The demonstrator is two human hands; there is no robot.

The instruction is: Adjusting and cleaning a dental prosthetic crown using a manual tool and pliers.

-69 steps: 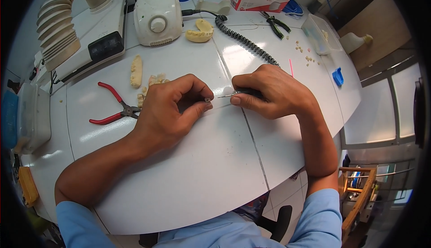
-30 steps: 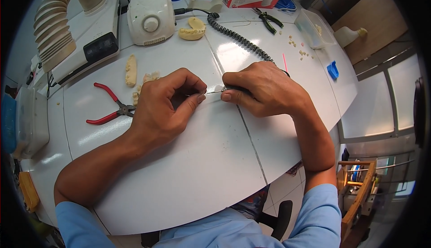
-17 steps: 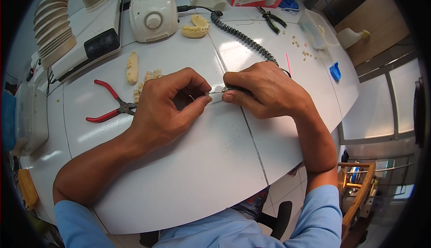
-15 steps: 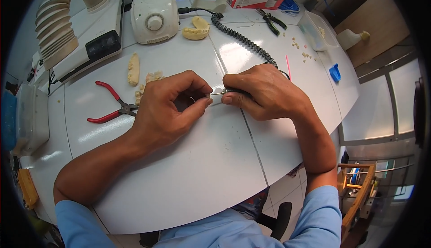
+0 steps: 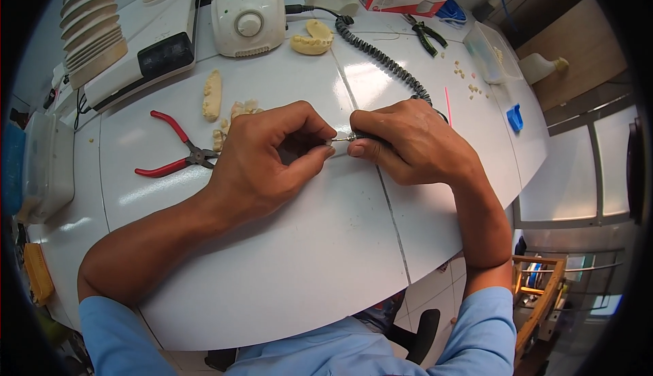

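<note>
Over the middle of the white table, my left hand [image 5: 269, 155] pinches a tiny pale piece between thumb and index fingertip; the fingers hide most of it, so its kind cannot be made out. Facing it, my right hand [image 5: 422, 144] is wrapped round a dark rotary handpiece [image 5: 352, 137], thumb below and index finger on top. The handpiece's thin metal bit points left and meets the left fingertips. From behind the right hand its coiled black cord [image 5: 384, 63] runs back to a white control unit [image 5: 249, 19] with a round knob.
Red-handled pliers [image 5: 166, 170], a pale dental cast [image 5: 212, 95] and loose tooth pieces lie by my left hand. Another cast [image 5: 311, 46] sits behind. Black pliers [image 5: 427, 36], a pink stick [image 5: 448, 106], scattered teeth and a clear tub [image 5: 486, 53] are at right; a ribbed hose [image 5: 92, 32] stands left.
The view has shifted slightly, so things on the table appear a little further right and higher. Both hands keep the same grips, with the bit still at the left fingertips.
</note>
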